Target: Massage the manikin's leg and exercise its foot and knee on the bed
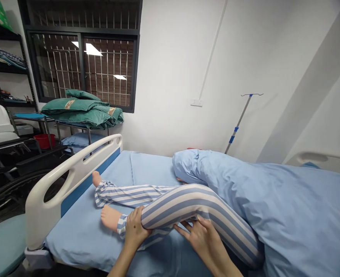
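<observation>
A manikin in blue-and-white striped pyjamas [184, 204] lies on a hospital bed [147, 169], its upper body under a light blue quilt [274, 200]. The near leg is bent, knee raised. My left hand [134, 227] grips the lower leg just above the ankle, close to the bare foot [110, 217]. My right hand [206, 236] lies under the bent knee, fingers spread against the underside of the thigh. The far leg lies flat, its foot [96, 179] near the footboard.
A white-and-blue footboard [72, 173] closes the bed's left end. Beyond it stand a trolley with folded green blankets [85, 107], a red basin [44, 140], dark shelving and a wheelchair wheel [11, 192]. An IV pole [240, 119] leans by the wall.
</observation>
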Demonstrator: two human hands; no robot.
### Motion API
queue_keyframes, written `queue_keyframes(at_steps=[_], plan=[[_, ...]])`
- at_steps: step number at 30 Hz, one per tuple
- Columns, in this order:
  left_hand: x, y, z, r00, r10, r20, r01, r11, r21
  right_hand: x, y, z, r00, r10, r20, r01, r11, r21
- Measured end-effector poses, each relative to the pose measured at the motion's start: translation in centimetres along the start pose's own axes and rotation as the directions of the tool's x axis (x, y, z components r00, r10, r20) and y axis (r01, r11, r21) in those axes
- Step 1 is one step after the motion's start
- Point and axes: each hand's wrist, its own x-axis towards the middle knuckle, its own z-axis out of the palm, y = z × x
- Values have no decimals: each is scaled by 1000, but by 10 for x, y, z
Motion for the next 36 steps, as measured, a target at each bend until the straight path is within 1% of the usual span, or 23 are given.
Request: queue_keyframes(at_steps=[3, 7, 11, 14, 18, 21, 23, 27, 30, 34, 36], plan=[[1, -4, -7, 998, 15, 53, -16, 999, 31, 0, 2, -1, 1000, -9, -8, 9, 1000, -4], [4, -11, -23, 992, 57, 113, -65, 996, 68, -3, 7, -1, 1000, 10, -15, -10, 1000, -5], [7, -21, -42, 990, 83, 113, -100, 983, 153, -4, 18, -5, 999, 25, -41, -24, 999, 23], [14, -33, -64, 984, 130, 121, -155, 961, 227, -2, 31, -12, 996, 46, -70, -42, 997, 61], [26, -53, -103, 966, 210, 150, -250, 907, 340, 2, 62, -29, 983, 148, -110, -131, 980, 147], [30, -67, -129, 952, 214, 219, -292, 853, 433, 6, 90, -44, 952, 264, -152, -230, 950, 210], [31, -75, -141, 943, 209, 258, -313, 820, 480, 8, 107, -53, 926, 332, -180, -293, 932, 214], [30, -85, -151, 928, 208, 309, -347, 784, 515, 10, 128, -64, 903, 382, -198, -345, 918, 197], [31, -89, -152, 922, 207, 328, -360, 771, 525, 10, 135, -68, 894, 393, -215, -354, 913, 201], [30, -92, -152, 916, 217, 337, -376, 760, 530, 9, 144, -71, 885, 402, -233, -345, 905, 250], [28, -95, -149, 915, 221, 339, -379, 759, 529, 8, 149, -72, 876, 418, -241, -365, 901, 237]])
